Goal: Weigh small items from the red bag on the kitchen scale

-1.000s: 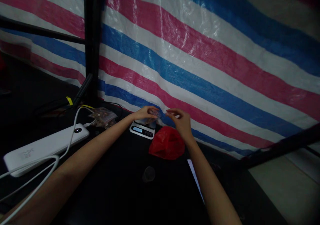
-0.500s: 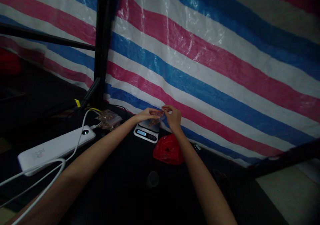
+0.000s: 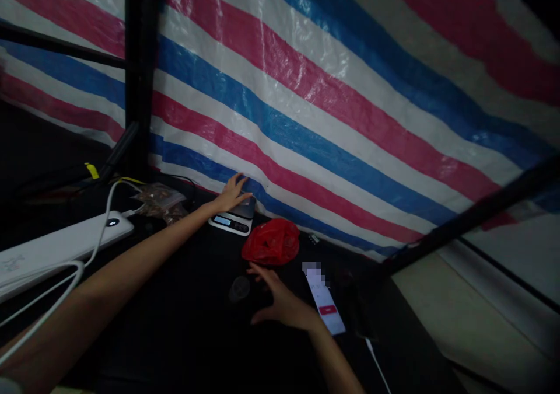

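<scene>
view: head camera, dim light, looking down at a dark table [image 3: 188,330]
left hand: [image 3: 230,194] at about 11 o'clock from picture centre, arm stretched out; fingers spread flat, palm down on top of the scale, gripping nothing
scale: small kitchen scale [image 3: 233,219], silver top, lit display facing the person; sits on the table close to the striped tarp, under the left hand
right hand: [image 3: 281,302] at about 6 o'clock from centre, fingers splayed, open and holding nothing; whether it touches the table or hovers just over it, cannot tell
red bag: crumpled red plastic bag [image 3: 272,242], at 12 o'clock from the right hand, near it but apart; at 4 o'clock from the scale, just beside it
phone: lit phone [image 3: 324,298] lying flat, at 3 o'clock from the right hand, just beside the wrist; top of screen is blurred
round thing: small dark round item [image 3: 239,289] on the table at 9 o'clock from the right-hand fingers, near; too dark to tell what it is
clear bags: small clear bags with brownish contents [image 3: 160,201] at 9 o'clock from the scale, apart from it
power bank: white power bank [image 3: 56,248] at far left, 9 o'clock side, white cable [image 3: 94,239] plugged in and looping toward the near edge
tarp: red, white and blue striped tarp [image 3: 332,114] fills the back, 12 to 3 o'clock
frame: black post [image 3: 139,67] standing at 10 o'clock, black bar [image 3: 472,219] slanting at 3 o'clock
</scene>
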`<state>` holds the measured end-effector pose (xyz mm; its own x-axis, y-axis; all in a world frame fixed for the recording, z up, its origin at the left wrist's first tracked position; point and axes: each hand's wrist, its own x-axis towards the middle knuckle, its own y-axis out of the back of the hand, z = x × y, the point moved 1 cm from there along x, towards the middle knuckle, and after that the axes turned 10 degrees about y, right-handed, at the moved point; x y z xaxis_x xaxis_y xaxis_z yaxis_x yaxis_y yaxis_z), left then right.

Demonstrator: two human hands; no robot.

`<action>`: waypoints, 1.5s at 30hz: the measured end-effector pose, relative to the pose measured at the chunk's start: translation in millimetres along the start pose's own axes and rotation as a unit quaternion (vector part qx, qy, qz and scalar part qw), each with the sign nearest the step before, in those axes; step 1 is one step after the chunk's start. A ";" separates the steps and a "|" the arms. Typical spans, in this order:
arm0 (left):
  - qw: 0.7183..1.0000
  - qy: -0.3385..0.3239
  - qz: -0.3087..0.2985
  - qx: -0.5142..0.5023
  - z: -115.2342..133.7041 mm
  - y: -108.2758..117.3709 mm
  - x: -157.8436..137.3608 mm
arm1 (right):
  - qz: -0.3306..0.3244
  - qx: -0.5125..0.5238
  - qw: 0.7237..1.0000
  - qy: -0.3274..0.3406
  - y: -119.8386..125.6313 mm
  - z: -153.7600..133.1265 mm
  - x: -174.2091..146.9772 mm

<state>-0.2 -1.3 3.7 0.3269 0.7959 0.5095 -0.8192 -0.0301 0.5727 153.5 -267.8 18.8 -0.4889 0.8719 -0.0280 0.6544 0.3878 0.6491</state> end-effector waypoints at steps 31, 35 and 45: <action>0.977 0.056 -0.205 0.013 70.1 -18.6 -23.7 | 0.042 -0.392 0.919 0.004 87.7 40.8 9.7; 0.976 0.038 -0.215 0.019 80.3 -22.5 -25.0 | 0.069 -0.403 0.912 0.040 78.0 45.6 11.7; 0.961 -0.083 -0.076 0.254 109.9 -6.6 -34.7 | -0.014 -0.390 0.921 -0.010 82.0 60.8 14.5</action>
<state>45.7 -95.2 52.9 0.5294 0.7088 0.4662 -0.4337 -0.2462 0.8668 235.2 -205.2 25.4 -0.4838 0.8730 -0.0611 0.0251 0.0836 0.9962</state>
